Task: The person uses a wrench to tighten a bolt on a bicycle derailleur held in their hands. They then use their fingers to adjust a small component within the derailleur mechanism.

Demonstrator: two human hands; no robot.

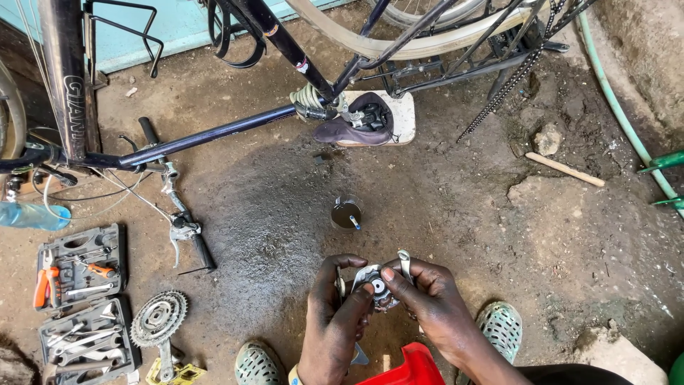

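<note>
Both hands are on the same small round metal part (375, 286), some kind of bearing or hub piece with a dark hole in the middle. The left hand (335, 314) cups it from below and the side, thumb pressing on the rim. The right hand (427, 299) pinches it from the other side and also has a thin silvery tool (405, 262) sticking up between its fingers. So both are gripping, nothing loose in the palms as far as I can see.

The part sits in mid-air just above the dirt floor (442, 207), a little nearer the person than the small tin of dark oil or grease (346, 213), which has a blue-tipped stick in it.

What I'd worry about: that part looks greasy, and it's held over bare dirt. One slip and it lands in grit, and any tiny loose bits inside would vanish into that soil. The tin is just beyond the part, so a forward reach or a knock could tip it over.

To the left of the tin lie a brake lever (182, 228), a crank with chainrings (158, 319) and two open tool cases (80, 265). The upside-down bike (214, 132) rests on its saddle (363, 117) beyond the tin, and a loose chain (506, 89) hangs off it, easy to snag when standing up.
</note>
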